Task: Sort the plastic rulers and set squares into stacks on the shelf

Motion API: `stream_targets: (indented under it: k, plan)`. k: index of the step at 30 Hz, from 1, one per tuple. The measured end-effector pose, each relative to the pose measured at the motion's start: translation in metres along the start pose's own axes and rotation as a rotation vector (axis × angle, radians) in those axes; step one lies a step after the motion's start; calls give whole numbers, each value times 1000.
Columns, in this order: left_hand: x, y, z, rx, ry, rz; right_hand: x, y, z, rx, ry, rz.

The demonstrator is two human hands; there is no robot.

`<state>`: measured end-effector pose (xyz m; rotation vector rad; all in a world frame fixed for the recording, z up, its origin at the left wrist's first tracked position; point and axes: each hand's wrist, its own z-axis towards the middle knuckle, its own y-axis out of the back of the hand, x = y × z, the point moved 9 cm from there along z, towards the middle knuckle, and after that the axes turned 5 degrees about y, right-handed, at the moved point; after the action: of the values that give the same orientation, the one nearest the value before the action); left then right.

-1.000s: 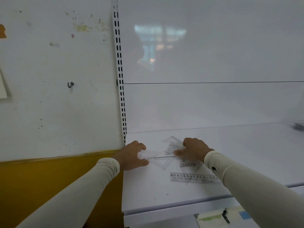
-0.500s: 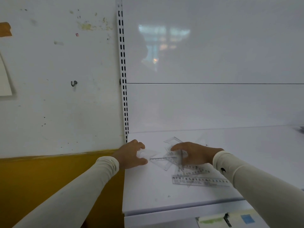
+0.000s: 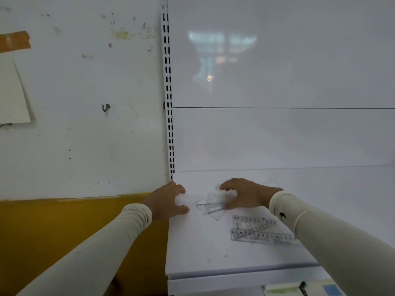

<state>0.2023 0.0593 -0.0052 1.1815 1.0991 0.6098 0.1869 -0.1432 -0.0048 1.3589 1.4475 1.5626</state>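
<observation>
A: Rulers and set squares, position report, please.

B: Clear plastic set squares point(image 3: 212, 205) lay in a loose overlapping pile near the back left of the white shelf point(image 3: 205, 248). Nearer the front edge, a straight ruler point(image 3: 264, 237) lay flat with a second ruler point(image 3: 253, 220) and one more set square crossing it. The two groups were apart.

A: Right hand status?

B: My right hand point(image 3: 245, 194) was arched over the rear pile, fingers curved downward. The thumb tip touched the pile's right edge. Whether the fingers had closed on a piece, I could not tell; the plastic was transparent and the fingertips blurred.

A: Left hand status?

B: My left hand point(image 3: 168, 199) rested at the shelf's left edge, fingers and thumb curled around one clear piece point(image 3: 188, 198) that pointed toward the pile. The two hands were apart, with the pile between them.

A: Surroundings?

B: Both my forearms wore cream sleeves. A perforated upright point(image 3: 168, 99) rose from the shelf's back left corner. Behind the shelf stood a glossy white back panel point(image 3: 277, 82) with a horizontal seam. Left of the upright was a stained white wall point(image 3: 74, 92) above a yellow band point(image 3: 64, 227), carrying a small hook point(image 3: 105, 107), a strip of orange tape point(image 3: 14, 41) and a sheet of paper point(image 3: 11, 95).
</observation>
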Motion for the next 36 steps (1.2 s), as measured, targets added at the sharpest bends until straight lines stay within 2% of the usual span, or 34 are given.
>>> stream_targets:
  k: [3, 10, 19, 25, 32, 36]
  plan:
    - [1, 0, -1, -2, 1, -8, 8, -11, 7, 64, -2, 25]
    - [3, 0, -3, 3, -12, -5, 16, -13, 11, 94, -39, -29]
    - [6, 5, -5, -15, -48, -5, 20, -2, 6, -75, -95, -92]
    - [14, 3, -8, 1, -61, 2, 17, -11, 5, 3, -188, -75]
    - [26, 4, -10, 27, -76, -34, 15, -20, 6, -20, -237, -114]
    - [28, 2, -9, 62, -99, -52, 18, -18, 3, -88, -254, -115]
